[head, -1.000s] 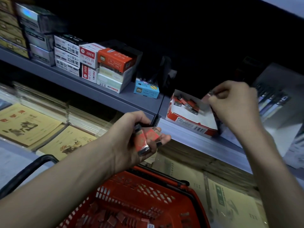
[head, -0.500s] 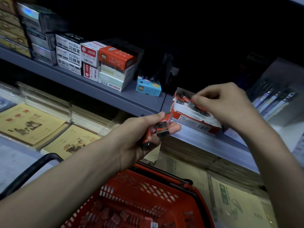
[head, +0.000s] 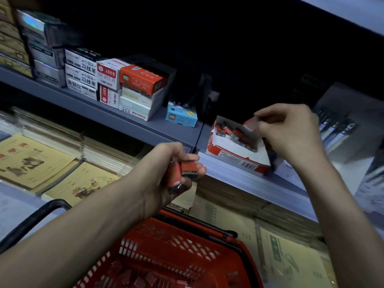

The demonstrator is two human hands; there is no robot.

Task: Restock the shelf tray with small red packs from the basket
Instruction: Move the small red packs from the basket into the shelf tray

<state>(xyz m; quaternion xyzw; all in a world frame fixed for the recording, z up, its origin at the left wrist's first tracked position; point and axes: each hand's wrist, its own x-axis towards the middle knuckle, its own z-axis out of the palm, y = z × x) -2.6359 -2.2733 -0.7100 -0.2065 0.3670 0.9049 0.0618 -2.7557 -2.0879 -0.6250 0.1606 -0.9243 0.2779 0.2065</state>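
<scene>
Up at the grey shelf point(head: 135, 125), above the red plastic basket point(head: 166, 244), stands an open red-and-white shelf tray point(head: 239, 156).

The basket sits low in front, with loose small red packs point(head: 135, 277) in its bottom. The shelf tray stands at the shelf's front edge, right of a blue box point(head: 181, 117), partly filled with packs. The hands are well apart. The left hand point(head: 162, 175) grips a few packs between basket and shelf edge. The right hand point(head: 291, 134) pinches a single red pack point(head: 250, 123) just over the tray.
</scene>
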